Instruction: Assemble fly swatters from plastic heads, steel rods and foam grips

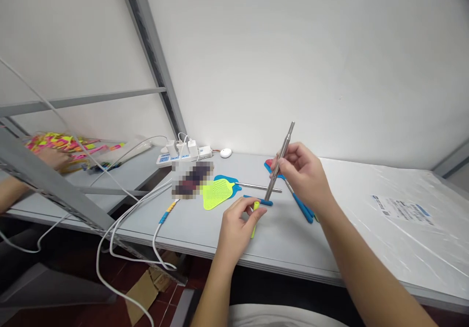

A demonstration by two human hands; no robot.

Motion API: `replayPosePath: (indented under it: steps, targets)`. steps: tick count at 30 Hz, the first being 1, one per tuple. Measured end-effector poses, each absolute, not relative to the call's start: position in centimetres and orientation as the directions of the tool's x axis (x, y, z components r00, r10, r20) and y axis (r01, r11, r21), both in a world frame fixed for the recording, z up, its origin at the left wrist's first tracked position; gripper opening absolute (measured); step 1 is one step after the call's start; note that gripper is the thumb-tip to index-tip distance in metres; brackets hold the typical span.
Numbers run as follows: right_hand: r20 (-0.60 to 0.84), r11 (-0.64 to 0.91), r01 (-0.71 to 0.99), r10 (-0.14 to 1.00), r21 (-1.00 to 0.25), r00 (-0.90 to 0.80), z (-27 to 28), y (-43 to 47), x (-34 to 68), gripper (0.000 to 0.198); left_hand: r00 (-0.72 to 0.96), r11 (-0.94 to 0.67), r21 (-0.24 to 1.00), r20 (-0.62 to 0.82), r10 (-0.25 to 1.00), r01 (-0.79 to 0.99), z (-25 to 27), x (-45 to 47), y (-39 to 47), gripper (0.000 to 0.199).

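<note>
My right hand (pixel 302 173) is closed round slim steel telescopic rods (pixel 280 163), held tilted above the table; their exact number is hard to tell. Between the thumb and fingers of my left hand (pixel 236 224) is a yellow-green handle sleeve (pixel 256 205), roughly upright, just below the rods' lower end. A yellow-green fly swatter head (pixel 219 194) lies over a blue swatter head (pixel 234 189), with a metal rod (pixel 258 187) reaching right. One blue handle (pixel 268 202) lies behind my left fingers. Other blue handles (pixel 303 209) and a red swatter piece (pixel 269 162) are partly hidden by my right hand.
A power strip (pixel 176 158) with plugs and a white rounded device (pixel 225 153) stand by the wall. White cables (pixel 128 210) run over the left edge near a shelf post (pixel 150 49). Plastic-wrapped sheeting (pixel 384 219) covers the right. Another person's hand (pixel 54 158) touches colourful pieces.
</note>
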State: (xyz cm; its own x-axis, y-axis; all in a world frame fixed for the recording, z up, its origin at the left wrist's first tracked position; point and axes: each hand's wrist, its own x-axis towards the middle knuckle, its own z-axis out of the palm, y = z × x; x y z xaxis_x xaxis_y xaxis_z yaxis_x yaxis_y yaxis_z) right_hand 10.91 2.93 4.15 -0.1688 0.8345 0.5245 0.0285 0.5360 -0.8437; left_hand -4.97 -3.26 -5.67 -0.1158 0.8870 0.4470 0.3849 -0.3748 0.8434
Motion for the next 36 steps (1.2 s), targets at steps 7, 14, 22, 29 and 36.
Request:
replayPosePath:
  steps: [7, 14, 22, 29, 36]
  targets:
    - [0.461, 0.45, -0.118, 0.882, -0.885, -0.098, 0.7, 1.6, 9.9, 0.019, -0.046, -0.41, 0.812, 0.469, 0.882, 0.414, -5.5, -5.1, -3.3, 0.014]
    - [0.5, 0.486, -0.129, 0.857, -0.864, -0.121, 0.5, 1.0, 9.8, 0.015, -0.117, -0.413, 0.842, 0.476, 0.872, 0.348, -5.8, -5.1, -3.3, 0.012]
    - [0.502, 0.528, 0.043, 0.828, -0.848, -0.25, 1.7, -0.8, 10.9, 0.007, -0.281, -0.397, 0.914, 0.403, 0.871, 0.079, -6.1, -2.1, -3.6, 0.019]
    - [0.322, 0.274, -0.209, 0.915, -0.939, -0.242, 2.8, -1.6, 10.5, 0.009, -0.158, -0.341, 0.937, 0.35, 0.923, 0.083, -5.6, 0.8, -3.7, 0.017]
    - [0.227, 0.165, -0.307, 0.957, -0.937, -0.179, 1.9, -0.6, 9.6, 0.042, 0.046, -0.333, 0.859, 0.343, 0.938, 0.39, -5.9, -0.7, -4.1, 0.016]
